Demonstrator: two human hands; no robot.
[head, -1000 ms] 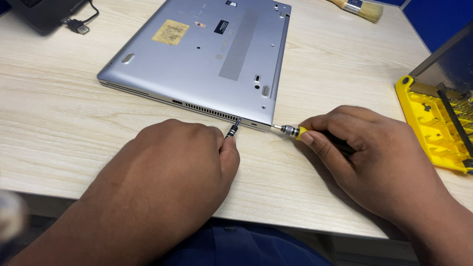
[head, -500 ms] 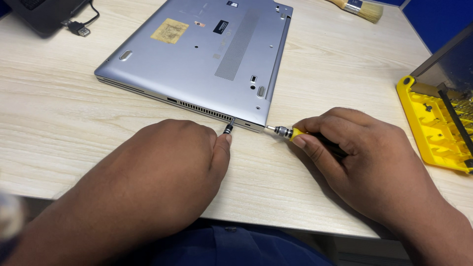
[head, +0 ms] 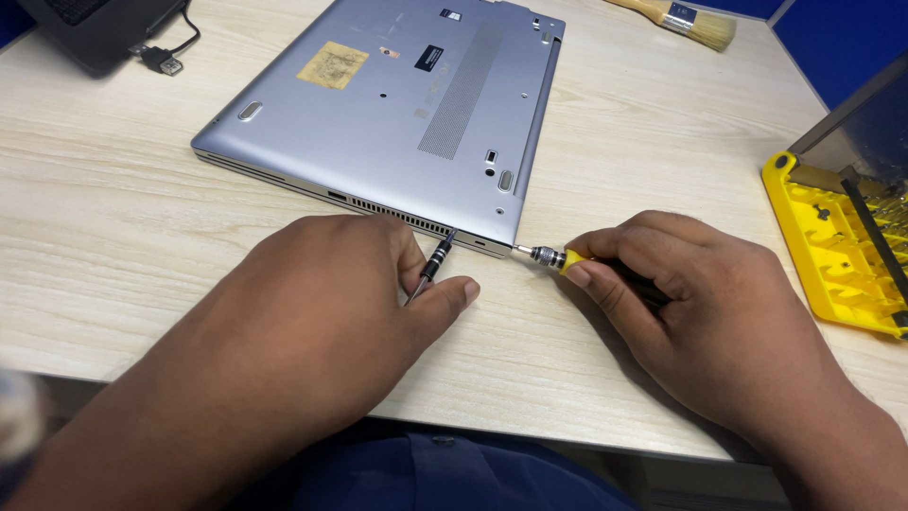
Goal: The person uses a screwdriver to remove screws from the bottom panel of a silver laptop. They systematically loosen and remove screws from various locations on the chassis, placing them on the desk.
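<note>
A silver laptop lies upside down on the light wooden table. My left hand rests on the table by its near edge, pinching a small dark screwdriver bit between thumb and forefinger. The bit's upper end points at the vent slots. My right hand grips a yellow-and-black screwdriver. Its metal tip touches the laptop's near right corner.
A yellow tool case with a clear lid stands open at the right edge. A paintbrush lies at the back. A black device with a cable and plug sits at the back left. The table's front edge runs under my wrists.
My left thumb has spread out, so more of the dark bit shows. The view sits closer and the laptop has shifted slightly. My right hand holds the screwdriver much as before.
</note>
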